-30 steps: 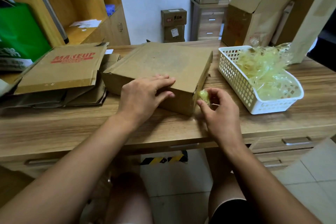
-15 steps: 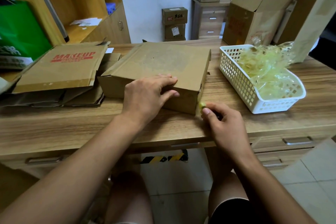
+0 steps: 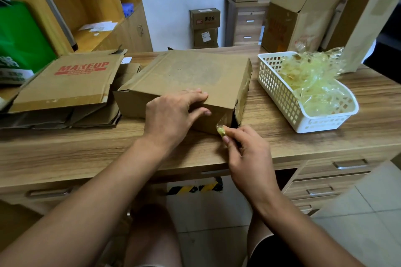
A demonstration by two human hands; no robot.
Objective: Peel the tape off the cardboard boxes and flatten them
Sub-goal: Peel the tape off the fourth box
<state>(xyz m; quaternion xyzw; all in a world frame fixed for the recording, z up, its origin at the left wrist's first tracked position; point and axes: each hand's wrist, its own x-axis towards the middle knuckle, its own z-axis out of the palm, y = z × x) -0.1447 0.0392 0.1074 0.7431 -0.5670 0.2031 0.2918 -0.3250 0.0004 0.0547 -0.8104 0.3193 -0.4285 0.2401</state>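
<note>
Left hand (image 3: 171, 115) presses flat on the cardboard box (image 3: 191, 80), right hand (image 3: 245, 154) pinches tape (image 3: 221, 129) at the box's near right corner.

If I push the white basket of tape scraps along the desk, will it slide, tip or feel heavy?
The basket probably slides easily: it is thin perforated plastic on a smooth wooden desk. It is likely light, holding only crumpled tape scraps. Scraps rise above the far rim, so a quick push may spill some.

left hand (image 3: 173, 116) flat, fingers (image 3: 194, 96) straight | right hand (image 3: 246, 155) low, fingers (image 3: 230, 135) pinched
</note>
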